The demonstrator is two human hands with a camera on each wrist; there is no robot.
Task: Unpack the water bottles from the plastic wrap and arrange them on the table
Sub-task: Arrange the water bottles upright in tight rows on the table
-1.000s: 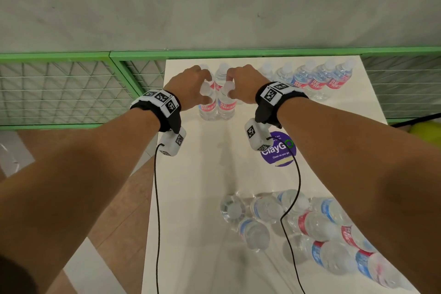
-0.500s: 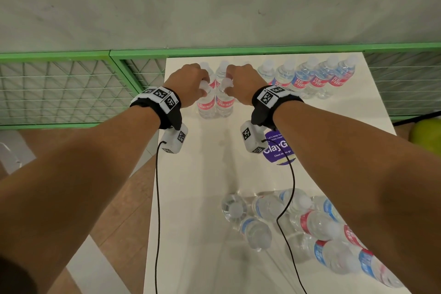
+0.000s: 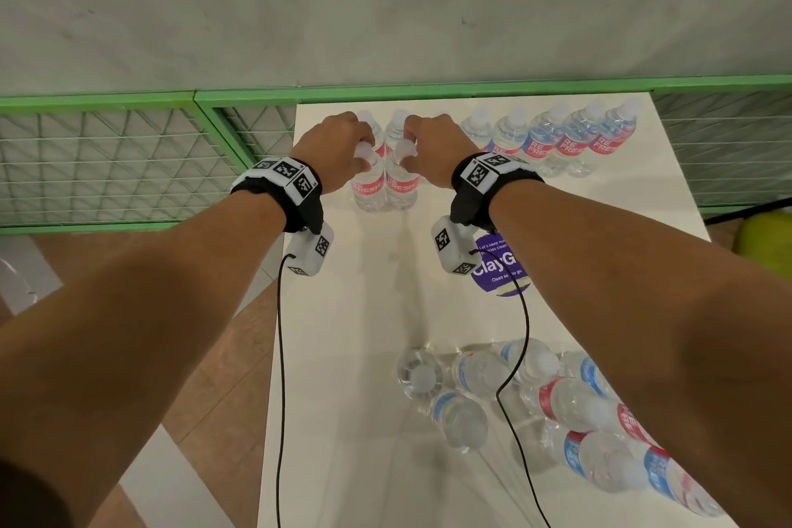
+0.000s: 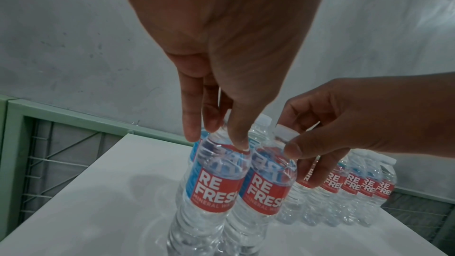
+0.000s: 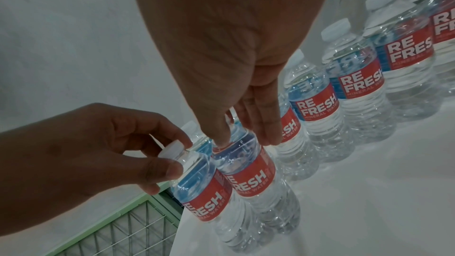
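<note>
Two clear water bottles with red labels stand side by side at the far left of the white table [image 3: 364,313]. My left hand [image 3: 358,150] pinches the neck of the left bottle [image 3: 367,189], and in the right wrist view its thumb and forefinger sit at the cap. My right hand [image 3: 411,146] pinches the top of the right bottle [image 3: 402,186] in the same way. Two more bottles [image 3: 396,129] stand right behind them. Near me, the plastic-wrapped pack [image 3: 557,403] holds several bottles, partly hidden by my right forearm.
A row of several upright bottles [image 3: 557,141] lines the table's back edge to the right. A purple sticker [image 3: 499,270] lies mid-table. A green mesh fence [image 3: 128,163] and a grey wall stand behind. Past the table's left edge is the floor. Wrist cables hang over the table.
Both hands keep their hold on the same two bottles, which have shifted only slightly to the left. The wrapped pack has not moved.
</note>
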